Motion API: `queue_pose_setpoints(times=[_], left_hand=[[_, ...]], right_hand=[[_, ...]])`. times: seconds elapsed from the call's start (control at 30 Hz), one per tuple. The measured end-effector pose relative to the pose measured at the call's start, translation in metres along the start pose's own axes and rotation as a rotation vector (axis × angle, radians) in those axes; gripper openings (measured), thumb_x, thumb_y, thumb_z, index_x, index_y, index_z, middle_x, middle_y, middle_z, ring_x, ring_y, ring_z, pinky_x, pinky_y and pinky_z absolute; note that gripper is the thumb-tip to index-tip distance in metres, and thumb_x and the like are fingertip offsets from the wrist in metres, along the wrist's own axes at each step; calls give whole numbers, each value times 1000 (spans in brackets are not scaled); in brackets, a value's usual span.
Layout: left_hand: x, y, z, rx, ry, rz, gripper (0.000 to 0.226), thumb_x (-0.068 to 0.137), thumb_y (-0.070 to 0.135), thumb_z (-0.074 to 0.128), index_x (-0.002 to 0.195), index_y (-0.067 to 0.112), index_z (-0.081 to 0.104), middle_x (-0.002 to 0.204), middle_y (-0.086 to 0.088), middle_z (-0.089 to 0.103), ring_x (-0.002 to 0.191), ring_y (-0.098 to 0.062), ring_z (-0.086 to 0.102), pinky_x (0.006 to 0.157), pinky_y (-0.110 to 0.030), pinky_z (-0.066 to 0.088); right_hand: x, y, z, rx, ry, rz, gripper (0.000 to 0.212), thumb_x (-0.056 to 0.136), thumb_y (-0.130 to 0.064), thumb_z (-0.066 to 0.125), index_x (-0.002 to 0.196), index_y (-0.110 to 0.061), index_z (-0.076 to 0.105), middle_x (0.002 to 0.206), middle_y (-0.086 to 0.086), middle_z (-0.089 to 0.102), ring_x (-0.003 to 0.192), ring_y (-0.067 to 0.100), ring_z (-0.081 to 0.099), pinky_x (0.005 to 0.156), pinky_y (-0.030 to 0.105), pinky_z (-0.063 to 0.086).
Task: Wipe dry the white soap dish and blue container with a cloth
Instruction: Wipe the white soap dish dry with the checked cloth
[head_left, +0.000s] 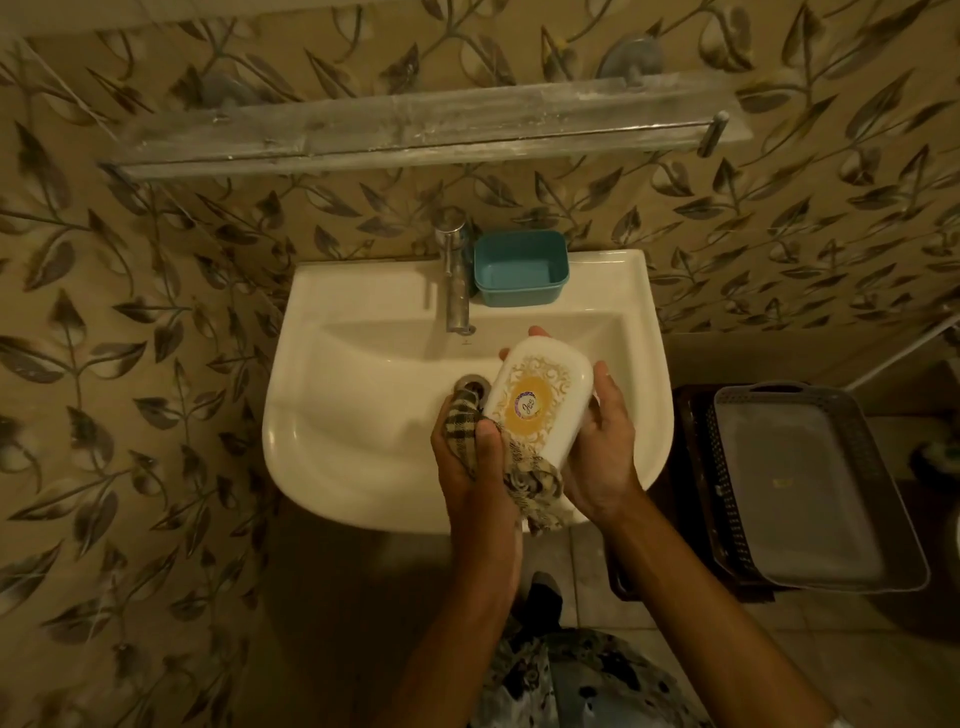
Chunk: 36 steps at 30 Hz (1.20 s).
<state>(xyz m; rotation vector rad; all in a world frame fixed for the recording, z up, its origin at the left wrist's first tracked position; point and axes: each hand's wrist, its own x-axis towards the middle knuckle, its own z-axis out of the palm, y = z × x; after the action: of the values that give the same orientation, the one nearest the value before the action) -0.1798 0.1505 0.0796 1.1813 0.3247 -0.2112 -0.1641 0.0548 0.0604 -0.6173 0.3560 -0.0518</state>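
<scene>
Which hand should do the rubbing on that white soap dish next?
Probably the left hand: it already grips the cloth against the white soap dish, while the right hand cradles the dish.

Dim yellow light is filling the room. The white sink (363, 291) is shining brightest. Corners are looking dark, and edges are bending.

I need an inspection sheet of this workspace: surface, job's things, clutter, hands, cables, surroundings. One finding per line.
Surface: white sink, basin bare, drain partly hidden by the cloth.
Job's things: white soap dish held over the basin; checked cloth against its lower edge; blue container on the sink ledge beside the tap, untouched.
Clutter: nothing seen.
Hands: left hand grips the cloth; right hand holds the dish.
Cables: nothing seen.
Surroundings: leaf-patterned wall, shelf, grey basket at right.
</scene>
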Motion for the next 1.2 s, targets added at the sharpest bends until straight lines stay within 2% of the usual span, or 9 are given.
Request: queue_pose_setpoints(times=[0.2,0.37,0.5,0.63,0.7,0.87,1.03,1.13,1.2], left_hand=[[-11,-8,-11,439,-75,291,62,85,45,44,144,33,29,141,0,43,124,-6,49,98,-27,48],[-12,-5,-33,607,-115,627,57,89,27,41,144,25,28,148,-11,32,135,-18,36,108,-36,39],[-19,-7,-41,869,-421,813,49,95,18,36,143,28,33,153,-10,17,144,-28,19,116,-41,26],[-13,-13,-34,1213,-404,927,45,98,36,26,142,31,33,154,-5,22,145,-31,14,114,-58,16],[-3,-10,-25,1340,-375,946,47,97,41,21,141,32,33,153,-6,27,144,-32,19,110,-63,19],[28,10,-1,1363,-313,860,52,90,35,31,142,34,37,156,-4,23,145,-23,15,112,-56,17],[54,27,-6,1005,-346,591,50,93,39,33,142,28,36,145,-2,36,132,-15,35,110,-41,33],[35,18,-14,951,-343,627,52,93,37,30,144,31,28,148,-1,32,133,-12,33,111,-29,30],[14,5,-23,980,-303,658,54,92,32,31,146,35,22,153,-1,22,140,-15,25,114,-37,29]], right_hand=[[-3,1,-2,82,88,80,66,92,-59,27,109,-14,72,107,15,71,103,28,66,91,41,53],[-2,-6,1,172,52,99,72,88,-67,26,99,-15,76,93,15,70,91,30,68,86,43,54],[0,-5,2,210,11,249,76,80,-71,38,106,-8,73,101,18,67,92,31,67,87,44,54],[-4,2,0,95,-4,390,83,82,-75,34,114,-7,69,112,16,66,102,26,65,97,38,49],[-9,2,1,53,-20,389,78,84,-71,35,116,-7,67,116,14,65,106,25,64,100,35,47],[-13,7,0,27,12,344,53,86,-47,38,94,-13,78,105,13,71,94,21,70,80,29,58],[-12,5,3,28,34,352,61,87,-61,33,93,-20,79,102,11,72,92,24,69,83,38,55],[-13,1,4,77,17,350,61,82,-63,38,92,-18,78,97,10,72,85,22,70,79,34,57],[-12,1,3,116,33,360,63,81,-62,40,95,-14,78,100,12,72,87,23,71,82,34,56]])
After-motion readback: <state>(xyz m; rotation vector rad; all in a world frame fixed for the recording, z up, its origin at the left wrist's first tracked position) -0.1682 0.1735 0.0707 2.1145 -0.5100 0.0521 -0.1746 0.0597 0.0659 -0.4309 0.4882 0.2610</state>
